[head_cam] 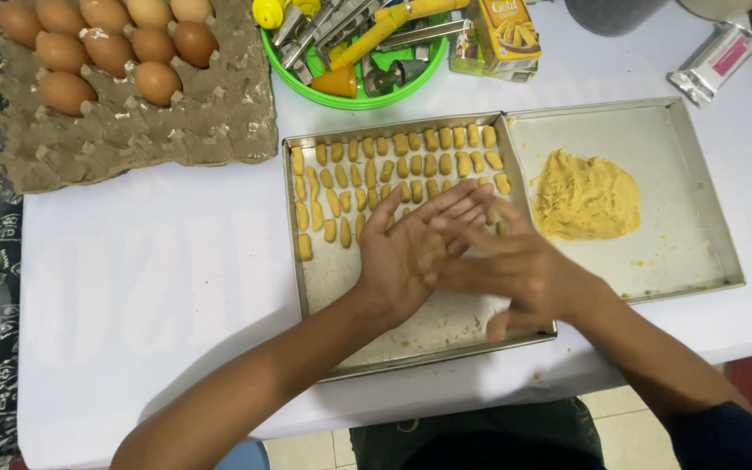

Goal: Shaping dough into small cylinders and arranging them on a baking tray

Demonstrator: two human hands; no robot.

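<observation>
Metal tray holds dough pieces; second tray dough lump; left hand, right hand fingers pressed together

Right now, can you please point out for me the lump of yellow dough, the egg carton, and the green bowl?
Lump of yellow dough (587,195): head view, middle of the lump.
Egg carton (219,113): head view, bare right part of the cardboard tray.
Green bowl (350,101): head view, front rim.
</observation>
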